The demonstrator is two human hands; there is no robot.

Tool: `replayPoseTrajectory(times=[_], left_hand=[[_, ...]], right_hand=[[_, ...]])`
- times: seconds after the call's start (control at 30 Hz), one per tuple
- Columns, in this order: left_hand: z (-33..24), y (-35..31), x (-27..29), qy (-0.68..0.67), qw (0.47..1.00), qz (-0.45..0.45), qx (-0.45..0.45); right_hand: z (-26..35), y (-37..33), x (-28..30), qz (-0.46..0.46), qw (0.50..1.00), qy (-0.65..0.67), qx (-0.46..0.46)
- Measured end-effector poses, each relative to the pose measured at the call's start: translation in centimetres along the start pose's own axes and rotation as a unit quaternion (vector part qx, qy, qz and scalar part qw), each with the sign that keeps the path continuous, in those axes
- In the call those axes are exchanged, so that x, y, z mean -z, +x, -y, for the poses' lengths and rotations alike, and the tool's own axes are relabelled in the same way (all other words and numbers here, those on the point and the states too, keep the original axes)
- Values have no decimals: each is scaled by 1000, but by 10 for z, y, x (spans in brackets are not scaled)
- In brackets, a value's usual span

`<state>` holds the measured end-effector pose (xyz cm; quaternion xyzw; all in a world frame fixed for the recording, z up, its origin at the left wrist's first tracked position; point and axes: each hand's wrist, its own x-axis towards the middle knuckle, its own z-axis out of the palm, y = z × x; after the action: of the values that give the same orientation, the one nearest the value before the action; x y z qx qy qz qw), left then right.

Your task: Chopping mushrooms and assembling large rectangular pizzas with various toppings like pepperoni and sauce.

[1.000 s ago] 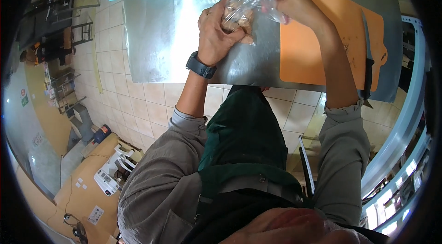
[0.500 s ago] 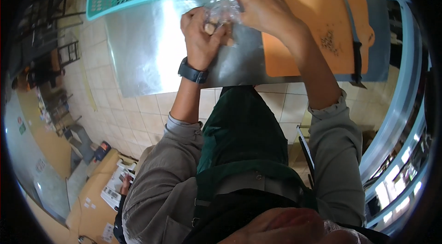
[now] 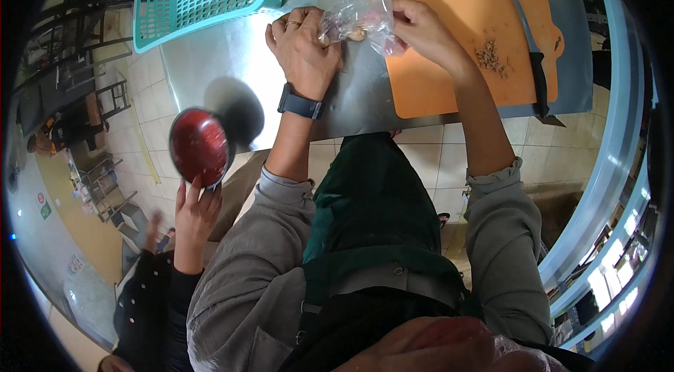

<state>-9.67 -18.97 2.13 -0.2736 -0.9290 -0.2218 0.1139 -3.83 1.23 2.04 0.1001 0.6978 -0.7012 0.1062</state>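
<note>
A clear plastic bag [image 3: 379,10] with pale tan and reddish pieces stretches between my hands above the metal table. My left hand [image 3: 303,47], with a dark watch at the wrist, curls over the bag's left end; its fingers are closed and partly hide the contents. On the other side, my right hand [image 3: 425,31] pinches the bag's right edge over an orange cutting board [image 3: 449,84]. Small brown bits [image 3: 491,57] lie in a pile on the board. Along its right side rests a knife with a black handle [image 3: 538,80], blade pointing away from me.
A turquoise perforated basket [image 3: 210,0] stands on the metal table [image 3: 365,94] at the far left. At the near left, another person's hand [image 3: 196,214] holds a bowl with a red inside [image 3: 200,146] by the table edge. Blue metal shelving [image 3: 618,140] rises at the right.
Another person has come in at the left with the red bowl. My right hand has moved slightly right and nearer, stretching the bag. My left hand has turned to lie over its end.
</note>
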Motion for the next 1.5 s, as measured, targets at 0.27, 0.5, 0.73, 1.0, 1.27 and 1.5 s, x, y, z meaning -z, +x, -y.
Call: replayPoseTrajectory(times=[0.27, 0.5, 0.73, 1.0, 1.27, 1.5], left_hand=[[-11, 7, -4, 40, 998, -2, -51], [-9, 24, -12, -1, 998, -36, -53], [-33, 39, -15, 87, 991, -94, -36], [-91, -35, -6, -410, 891, 130, 144], [-116, -28, -38, -443, 870, 150, 158], [-124, -29, -48, -469, 852, 171, 156]], right_hand=[[9, 7, -15, -81, 936, -341, -30], [16, -16, -1, -139, 939, -316, -14], [-6, -92, 6, -375, 897, -233, 25], [-41, -129, -14, -426, 842, -329, 24], [-43, -192, 108, -407, 701, -585, -28], [-32, -189, 109, -392, 815, -414, -97]])
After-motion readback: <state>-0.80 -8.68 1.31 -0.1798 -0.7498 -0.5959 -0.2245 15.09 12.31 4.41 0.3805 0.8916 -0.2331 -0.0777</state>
